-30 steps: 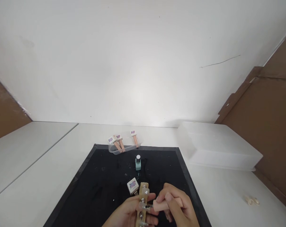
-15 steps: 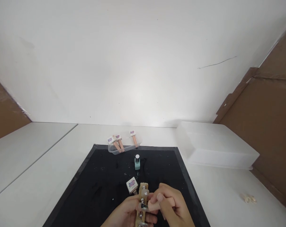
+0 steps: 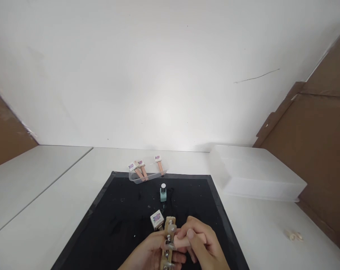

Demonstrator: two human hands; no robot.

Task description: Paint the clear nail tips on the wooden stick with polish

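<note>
My left hand point(image 3: 151, 249) is closed around a narrow tan strip point(image 3: 171, 220) with metal studs and clear false nail tips point(image 3: 172, 228) along it. The strip stands nearly lengthwise to me, its lower end cut off by the frame. In my right hand point(image 3: 205, 242) is a pale pink nail polish brush cap point(image 3: 184, 241), pinched between thumb and fingers. Its narrow end meets a nail tip at the middle of the strip; the bristles are hard to make out. Just beyond my left hand, a white square nail polish bottle point(image 3: 157, 218) with a purple sticker lies on the black mat.
A teal nail polish bottle point(image 3: 163, 193) with a white-topped cap stands on the black mat point(image 3: 125, 210). Behind it, a clear tray point(image 3: 136, 180) holds several pink-capped bottles. At right are a translucent white bin point(image 3: 260, 183) and small cream rings point(image 3: 294, 235).
My right hand and the brush cap have shifted slightly left and up along the nail tip. The dark brush end seen earlier is now less visible. My left hand holds the strip almost still.
</note>
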